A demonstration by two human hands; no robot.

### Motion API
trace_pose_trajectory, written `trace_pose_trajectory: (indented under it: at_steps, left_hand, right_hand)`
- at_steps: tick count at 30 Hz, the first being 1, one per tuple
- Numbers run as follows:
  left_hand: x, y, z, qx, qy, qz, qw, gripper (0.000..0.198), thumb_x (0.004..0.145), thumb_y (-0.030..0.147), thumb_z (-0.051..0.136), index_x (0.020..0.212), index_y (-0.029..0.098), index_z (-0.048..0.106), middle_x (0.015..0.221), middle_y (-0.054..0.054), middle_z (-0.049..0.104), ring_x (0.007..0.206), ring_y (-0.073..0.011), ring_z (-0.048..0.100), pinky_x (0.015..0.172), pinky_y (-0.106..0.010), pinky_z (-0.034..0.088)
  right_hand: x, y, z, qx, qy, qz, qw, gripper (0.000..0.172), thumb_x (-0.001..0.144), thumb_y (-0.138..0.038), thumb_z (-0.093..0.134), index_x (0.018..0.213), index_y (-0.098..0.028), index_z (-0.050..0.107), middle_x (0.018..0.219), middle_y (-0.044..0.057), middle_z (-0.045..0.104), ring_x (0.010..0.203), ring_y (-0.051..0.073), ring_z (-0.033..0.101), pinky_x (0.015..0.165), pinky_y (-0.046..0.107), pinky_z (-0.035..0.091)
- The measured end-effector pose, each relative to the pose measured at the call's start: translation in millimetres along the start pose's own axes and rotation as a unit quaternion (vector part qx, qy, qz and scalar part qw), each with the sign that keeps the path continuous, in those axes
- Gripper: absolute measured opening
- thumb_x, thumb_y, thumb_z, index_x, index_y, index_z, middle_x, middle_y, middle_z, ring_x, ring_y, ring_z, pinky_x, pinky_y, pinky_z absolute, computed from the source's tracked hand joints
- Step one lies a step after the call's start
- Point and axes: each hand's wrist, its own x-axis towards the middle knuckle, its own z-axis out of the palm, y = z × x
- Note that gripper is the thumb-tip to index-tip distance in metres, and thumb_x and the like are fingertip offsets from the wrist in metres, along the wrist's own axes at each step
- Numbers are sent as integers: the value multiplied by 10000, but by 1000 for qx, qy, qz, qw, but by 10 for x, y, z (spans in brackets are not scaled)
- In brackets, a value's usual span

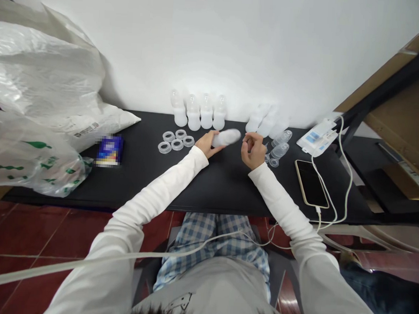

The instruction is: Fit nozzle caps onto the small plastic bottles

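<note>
From my end I see both arms reach forward over the black tabletop (225, 188), in from the two sides, bent toward each other. The left arm in a white sleeve (161, 185) slants up and inward, forearm low; the right arm in a white sleeve (281, 199) mirrors it.

My left hand (206, 144) has its fingers and thumb wrapped round one end of a frosted white plastic bottle (227, 137), clamped on it. My right hand (254, 151) stands apart, just beyond the bottle's other end, fingers curled in toward the thumb; I cannot tell whether anything is pinched there.

The bottle is over the middle of the tabletop, between my hands. Its long axis lies nearly level, running left to right, with the free end pointing at my right hand and tipped slightly toward the wall (209, 48). It is blurred, so I cannot tell which end is its mouth. Left of my left hand lie five translucent white plastic rings (164, 147); clear domed plastic caps (280, 150) lie beside my right.
</note>
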Motion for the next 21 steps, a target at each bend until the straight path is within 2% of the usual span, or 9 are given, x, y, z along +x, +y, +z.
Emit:
trace_pose_trajectory:
  at_steps: [2, 5, 7, 9, 11, 14, 18, 21]
  left_hand:
    - [24, -132, 37, -10, 48, -62, 997, 498, 822, 515, 690, 1136, 156, 549, 1154, -161, 634, 1024, -261, 652, 863, -386, 533]
    - [76, -341, 30, 22, 122, -112, 986, 500, 803, 591, 682, 1039, 168, 557, 1040, -148, 627, 970, -274, 628, 840, -404, 503]
    - [108, -439, -7, 47, 160, -114, 979, 593, 781, 661, 671, 1077, 161, 555, 965, -136, 637, 966, -287, 600, 880, -426, 464]
    - [131, -490, -50, 65, 179, -118, 975, 758, 776, 744, 611, 1192, 118, 509, 934, -141, 645, 970, -294, 564, 913, -455, 428]
    - [142, -506, -84, 74, 185, -129, 972, 876, 796, 804, 507, 1268, 69, 435, 946, -160, 643, 994, -297, 527, 934, -482, 404]
    - [127, -489, -99, 78, 182, -135, 971, 895, 818, 836, 398, 1252, 53, 412, 1051, -216, 614, 1079, -322, 479, 963, -524, 371]
    - [13, -390, -46, 88, 188, -145, 967, 792, 842, 761, 471, 1197, 53, 466, 1237, -299, 518, 1232, -416, 401, 1021, -612, 291]
    - [-115, -262, 27, 124, 156, -162, 966, 618, 884, 610, 513, 1138, 47, 521, 1243, -314, 528, 1288, -471, 378, 1040, -666, 258]
  right_hand:
    - [7, -33, -27, -10, 2, -11, 1000, 356, 958, -390, 335, 1098, -167, 574, 903, 86, 656, 709, 176, 573, 659, 299, 430]
    - [30, -101, -26, -66, -46, -26, 996, 310, 980, -334, 339, 956, -183, 609, 842, 84, 644, 802, 193, 577, 712, 299, 409]
    - [35, -141, 14, -121, -91, -9, 988, 316, 979, -306, 342, 899, -169, 616, 791, 97, 628, 815, 217, 558, 729, 318, 393]
    - [24, -168, 68, -175, -127, 25, 976, 307, 964, -283, 361, 872, -147, 620, 801, 129, 625, 844, 250, 544, 751, 349, 387]
    - [-2, -184, 113, -211, -141, 51, 966, 285, 944, -267, 387, 870, -127, 624, 877, 172, 632, 904, 286, 539, 786, 387, 387]
    - [-43, -191, 136, -228, -126, 77, 962, 278, 941, -261, 396, 923, -104, 625, 1012, 223, 619, 981, 321, 528, 830, 436, 384]
    - [-86, -140, 143, -243, -129, 109, 955, 272, 933, -246, 432, 1006, -72, 627, 1180, 283, 581, 1097, 353, 510, 919, 504, 363]
    - [-114, -38, 188, -258, -125, 108, 952, 287, 923, -237, 460, 1070, -68, 640, 1221, 280, 594, 1168, 360, 495, 996, 564, 313]
